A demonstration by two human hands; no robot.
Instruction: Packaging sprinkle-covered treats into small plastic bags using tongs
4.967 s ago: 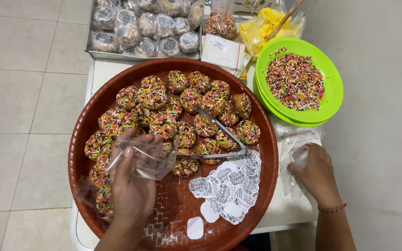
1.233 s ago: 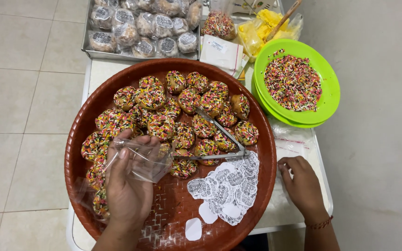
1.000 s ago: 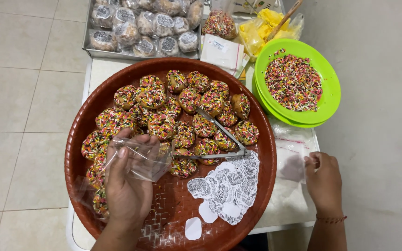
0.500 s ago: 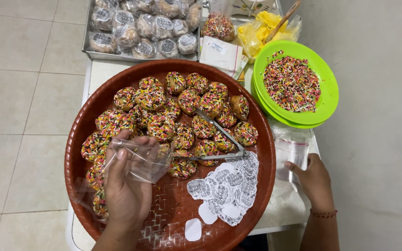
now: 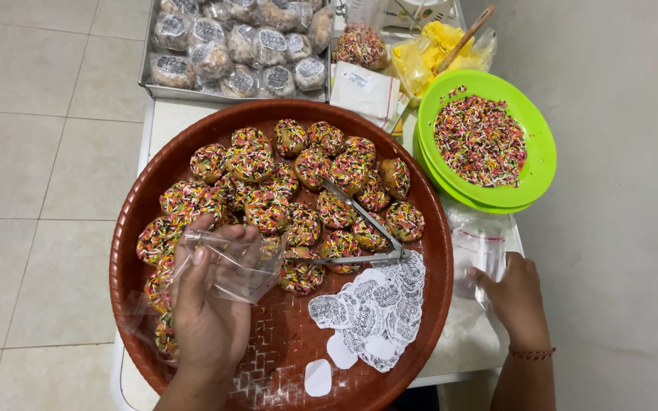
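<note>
My left hand [image 5: 211, 316] holds a small clear plastic bag [image 5: 230, 262] above the near left part of a round brown woven tray [image 5: 428, 304]. Sprinkle-covered doughnuts [image 5: 283, 190] fill the tray's far half. Metal tongs [image 5: 359, 236] lie on them beside the bag. A pile of white round stickers [image 5: 375, 312] lies at the tray's near right. My right hand [image 5: 515, 297] rests to the right of the tray, fingertips on a stack of clear plastic bags [image 5: 477, 247]. Whether it grips one is unclear.
Stacked green plates [image 5: 538, 164] with coloured sprinkles [image 5: 480, 141] stand at the far right. A metal tray [image 5: 154, 90] of bagged doughnuts [image 5: 230, 46] is at the back, beside yellow bags [image 5: 428, 53] and a white packet [image 5: 363, 90]. Tiled floor lies left; the white table edge is close on the right.
My right hand has shifted about over the stack of clear bags beside the tray and now sits at its near edge. My left hand has kept hold of its bag.
</note>
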